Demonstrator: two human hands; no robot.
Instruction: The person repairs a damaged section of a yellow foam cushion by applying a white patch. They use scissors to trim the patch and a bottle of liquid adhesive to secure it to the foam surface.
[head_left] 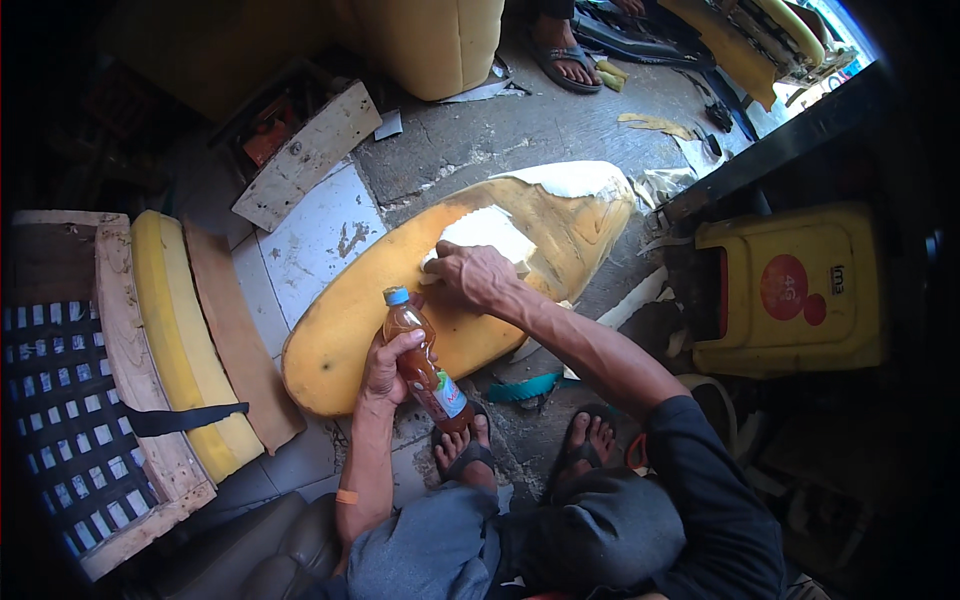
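Floor [560,125]: grey cracked concrete, with pale worn tiles at centre left.

Yellow foam cushion [400,310]: large, oval, lying flat on the floor in front of the person, long axis running from lower left to upper right. Surface is orange-yellow and stained; its far end is glossy and partly covered with a white layer.

Wooden seat frame [125,340]: at left, with dark webbing straps and a yellow foam strip [180,330] lying along its edge; a brown board sits just beside the strip.

Yellow plastic case [790,290]: at right, on the floor, well apart from the cushion.

Wooden box [305,150]: upper left, holding dark items that are too small to identify.

Another person's sandalled foot [560,50]: top centre.

White patch [485,235]: pale sheet on the cushion's upper surface, near its middle.

Right hand [475,272]: reaches across onto the cushion, fingers bent and pressing down at the near edge of the white patch; whether it pinches the patch cannot be told.

Left hand [385,365]: fingers wrapped around the bottle, gripping it at mid-body.

Plastic bottle [425,365]: small, blue cap, orange-brown liquid, coloured label. Held tilted over the near edge of the cushion, cap pointing up toward the right hand, base toward the person's sandalled feet.
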